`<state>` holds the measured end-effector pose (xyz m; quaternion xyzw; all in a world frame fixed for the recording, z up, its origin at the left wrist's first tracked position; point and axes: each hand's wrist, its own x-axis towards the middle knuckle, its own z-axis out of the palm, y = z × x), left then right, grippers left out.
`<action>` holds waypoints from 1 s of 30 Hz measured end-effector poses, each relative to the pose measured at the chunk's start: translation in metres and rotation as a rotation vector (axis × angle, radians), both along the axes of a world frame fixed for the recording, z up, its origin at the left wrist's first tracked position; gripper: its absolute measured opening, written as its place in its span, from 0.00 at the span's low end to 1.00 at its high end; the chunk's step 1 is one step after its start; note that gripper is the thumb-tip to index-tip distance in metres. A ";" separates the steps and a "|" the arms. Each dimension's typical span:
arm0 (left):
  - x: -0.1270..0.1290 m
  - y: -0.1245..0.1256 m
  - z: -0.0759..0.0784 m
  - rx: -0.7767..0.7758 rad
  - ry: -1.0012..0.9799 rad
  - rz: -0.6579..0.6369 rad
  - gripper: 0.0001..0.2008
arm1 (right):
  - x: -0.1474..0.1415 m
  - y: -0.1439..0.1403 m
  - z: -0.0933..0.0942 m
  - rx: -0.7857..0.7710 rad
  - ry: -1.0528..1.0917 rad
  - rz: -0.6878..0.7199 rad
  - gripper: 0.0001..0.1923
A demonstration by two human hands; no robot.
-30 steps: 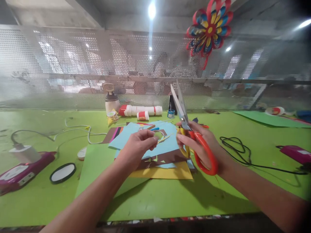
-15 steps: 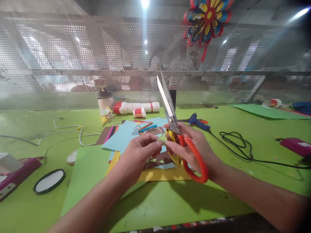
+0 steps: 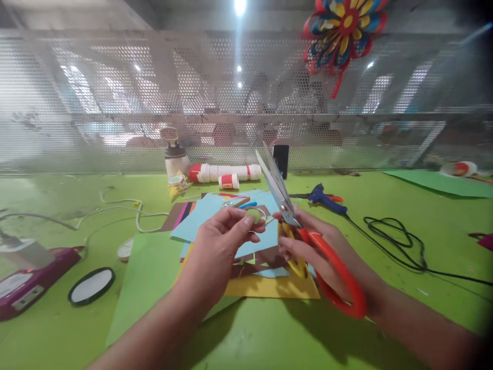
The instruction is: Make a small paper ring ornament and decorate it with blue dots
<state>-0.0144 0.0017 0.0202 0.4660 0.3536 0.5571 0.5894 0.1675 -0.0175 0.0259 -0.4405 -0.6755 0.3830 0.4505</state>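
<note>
Between thumb and fingers, my left hand (image 3: 227,236) pinches a small piece of light green paper (image 3: 254,215). My right hand (image 3: 327,246) holds a pair of scissors (image 3: 284,203) with one red and one yellow handle. The blades point up and away, slightly parted. A gap separates the scissors from the green piece. Beneath both hands lie blue paper sheets (image 3: 196,218), a yellow sheet (image 3: 269,289) and brown paper with small offcuts on it. A large green sheet (image 3: 142,277) lies under my left forearm.
Behind the papers are paper cups (image 3: 229,181), a spray bottle (image 3: 176,159) and a black upright object (image 3: 281,159). A blue glue gun (image 3: 323,199) with a coiled cord (image 3: 396,236) lies right. Left are a purple power strip (image 3: 42,282) and a black-rimmed oval (image 3: 91,286).
My hands have moved apart. The right hand has drawn back to the right with the scissors, while the green piece stays in my left fingers. The camera view has shifted slightly left.
</note>
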 end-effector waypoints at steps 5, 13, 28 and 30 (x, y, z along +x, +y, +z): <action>-0.005 0.005 0.008 0.098 -0.126 0.107 0.09 | 0.000 -0.001 -0.013 -0.017 -0.081 0.041 0.18; -0.012 0.007 0.010 0.064 -0.118 0.184 0.10 | -0.006 -0.015 -0.013 0.055 -0.161 0.106 0.26; -0.010 0.006 0.012 -0.002 -0.173 0.098 0.12 | -0.007 -0.015 -0.016 0.068 -0.171 0.113 0.23; -0.010 0.006 0.011 0.004 -0.175 0.096 0.11 | -0.007 -0.015 -0.018 0.075 -0.169 0.105 0.22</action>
